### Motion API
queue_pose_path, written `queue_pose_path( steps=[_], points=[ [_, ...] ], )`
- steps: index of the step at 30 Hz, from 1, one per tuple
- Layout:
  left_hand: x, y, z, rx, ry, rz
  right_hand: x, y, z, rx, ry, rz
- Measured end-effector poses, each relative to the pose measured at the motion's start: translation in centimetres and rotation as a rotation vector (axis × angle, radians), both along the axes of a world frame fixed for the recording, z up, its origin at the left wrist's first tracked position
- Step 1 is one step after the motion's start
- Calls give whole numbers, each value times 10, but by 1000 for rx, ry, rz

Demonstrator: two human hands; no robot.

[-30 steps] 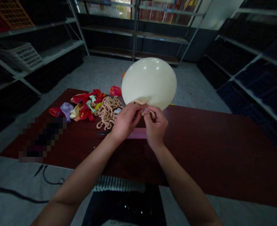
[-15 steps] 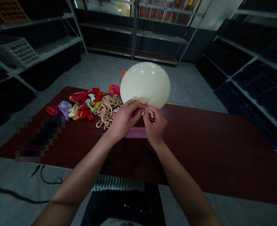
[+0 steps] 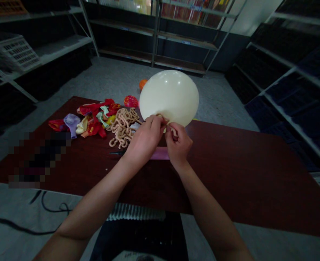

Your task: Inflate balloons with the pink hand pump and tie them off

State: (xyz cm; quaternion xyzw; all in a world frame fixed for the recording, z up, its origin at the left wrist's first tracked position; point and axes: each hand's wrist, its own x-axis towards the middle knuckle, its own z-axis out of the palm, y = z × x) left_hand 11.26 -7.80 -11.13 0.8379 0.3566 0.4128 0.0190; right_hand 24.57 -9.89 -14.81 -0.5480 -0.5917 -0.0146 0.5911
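Observation:
A large, cream-white inflated balloon (image 3: 171, 92) stands up in front of me, its neck down between my fingers. My left hand (image 3: 147, 136) is closed at the neck from the left, and a bit of tan cord (image 3: 160, 115) shows just above its fingertips. From the right, my right hand (image 3: 179, 143) pinches the neck, thumb against fingers. The fingers partly hide the neck and the cord's ends. Left of my hands lies a heap of tan cord pieces (image 3: 123, 125). Beneath them a pink-purple object (image 3: 160, 153) rests on the table, partly covered.
Several limp balloons (image 3: 95, 117) lie on the dark red table (image 3: 244, 170) at left. A small red balloon (image 3: 130, 101) sits by the far edge, an orange one (image 3: 143, 84) beyond it. A dark pointed tool (image 3: 117, 153) lies near my left wrist. Shelves (image 3: 181, 41) surround the floor.
My left hand has turned over slightly, its back now more toward me, with its fingers still at the neck. The balloon has shifted a little right. My right hand stays nearly in place.

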Motion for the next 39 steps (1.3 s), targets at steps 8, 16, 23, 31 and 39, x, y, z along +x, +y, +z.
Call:
queue_pose_path(
  steps=[8, 16, 23, 31, 39],
  points=[
    [-1, 0, 1, -19, -19, 11, 6, 4, -4, 62, -144, 30],
    [-7, 5, -1, -134, -112, -51, 17, 8, -5, 48, -346, 118],
    [-10, 1, 9, -310, -61, -25, 26, 10, 1, 238, -656, 88],
    [-10, 2, 6, -366, -61, -21, 10, 2, 4, 220, -550, 18],
    [-11, 8, 3, -319, -115, -25, -5, -6, 10, 121, -267, 109]
  ],
)
